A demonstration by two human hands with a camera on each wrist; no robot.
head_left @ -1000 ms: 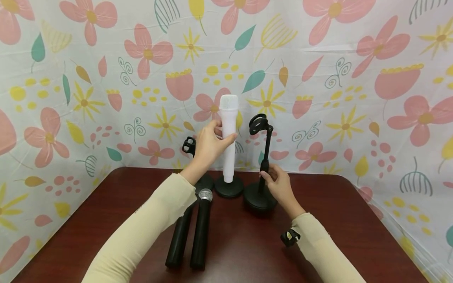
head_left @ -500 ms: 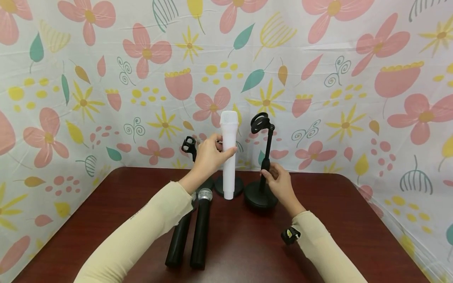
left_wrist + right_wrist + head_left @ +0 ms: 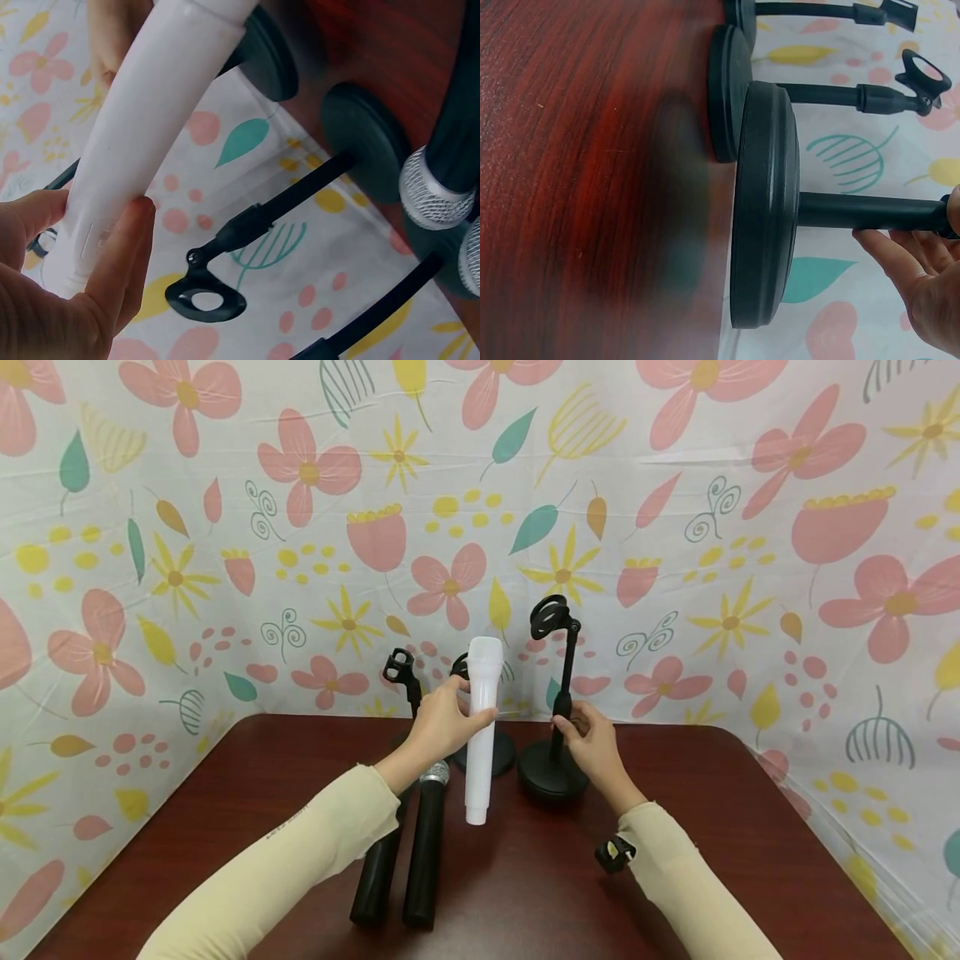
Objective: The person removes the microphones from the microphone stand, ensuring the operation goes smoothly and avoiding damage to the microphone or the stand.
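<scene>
My left hand [image 3: 438, 722] grips a white microphone [image 3: 480, 760] by its upper handle, holding it nearly upright over the table with the head on top. In the left wrist view, the thumb and fingers pinch the white microphone [image 3: 142, 112] from both sides near its small button panel. My right hand [image 3: 596, 747] pinches the pole of a black microphone stand [image 3: 552, 772], whose ring-shaped clip [image 3: 550, 616] is unfilled. In the right wrist view, the stand's round base [image 3: 765, 210] is close over the tabletop, fingertips against the pole.
Behind the white microphone is another black stand [image 3: 364, 139], with a third stand [image 3: 401, 668] to its left. Two black microphones with silver heads, one of them the near microphone [image 3: 423, 860], lie on the dark red table [image 3: 525, 893]. A floral cloth [image 3: 300, 568] hangs behind.
My left hand has lowered the white microphone and brought it nearer, its lower end moving down in front of the middle stand's base. The right hand stays on the right stand's pole.
</scene>
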